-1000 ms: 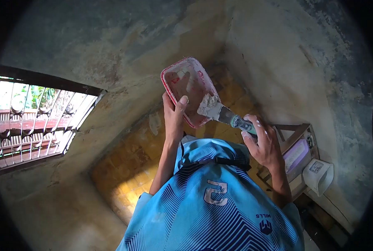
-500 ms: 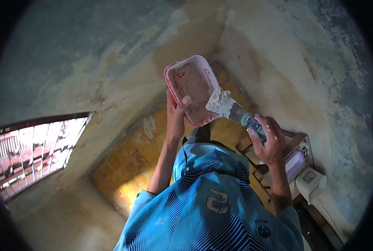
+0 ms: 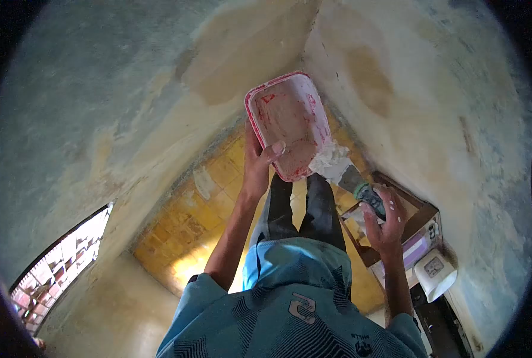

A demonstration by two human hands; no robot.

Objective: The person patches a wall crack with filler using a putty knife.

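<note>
My left hand (image 3: 260, 164) grips a red-rimmed plastic tub (image 3: 287, 122) by its near left side, thumb over the rim. Thin smears of plaster coat the tub's inside, which is tipped toward me. My right hand (image 3: 386, 218) is closed round the dark green handle of a putty knife (image 3: 352, 179). A thick lump of whitish plaster (image 3: 330, 160) covers the knife's blade, right at the tub's lower right corner. White specks dot the fingers of my right hand.
Patchy, stained walls (image 3: 361, 71) meet in a corner ahead. A wooden shelf unit (image 3: 418, 209) stands at the right, with a white container (image 3: 436, 273) beside it. A barred window (image 3: 63, 262) is at the left. Yellow tiles cover the floor (image 3: 188, 238).
My view has tilted, bringing my legs into sight. The tub and loaded putty knife sit slightly further right in view, the knife a little lower. Both hands keep their holds.
</note>
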